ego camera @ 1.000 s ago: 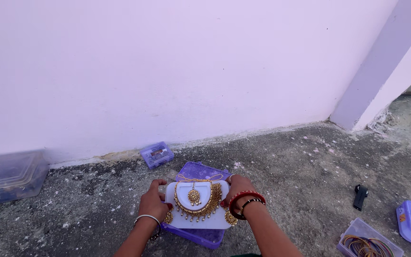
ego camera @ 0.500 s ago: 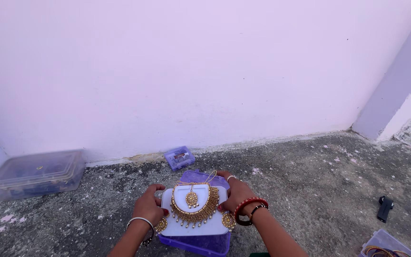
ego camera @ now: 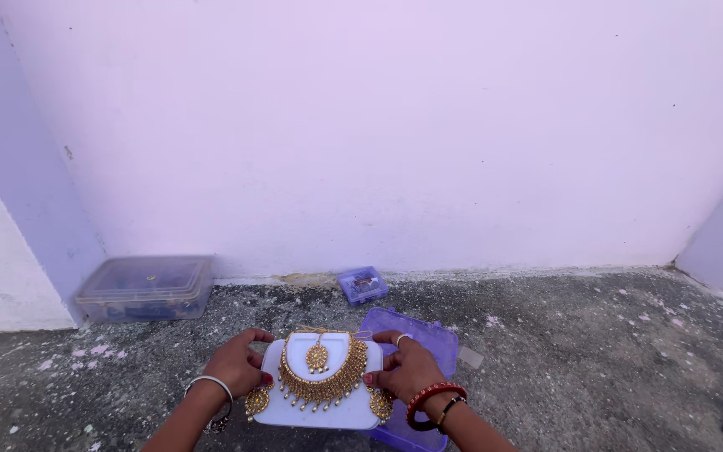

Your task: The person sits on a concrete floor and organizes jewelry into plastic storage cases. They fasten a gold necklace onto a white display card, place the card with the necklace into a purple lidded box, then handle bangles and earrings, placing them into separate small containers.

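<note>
A pale lilac wall (ego camera: pixel 395 125) is rising behind a rough grey floor (ego camera: pixel 587 351). Near the viewer, the left hand (ego camera: pixel 234 364) and right hand (ego camera: pixel 407 374) are each closing their grip on one side of a white jewellery card (ego camera: pixel 320 406) (carrying a gold necklace (ego camera: pixel 321 387) and earrings), holding it just above an open purple box (ego camera: pixel 416 335). Farther off, a small purple box (ego camera: pixel 362 285) and a clear container (ego camera: pixel 146 287) are sitting by the wall.

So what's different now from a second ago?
Mostly the view swung left: the clear lidded box by the wall came fully into sight, and the trays on the right slid out of frame. Both hands, left and right, hold the white necklace card over the purple box, as before.
</note>
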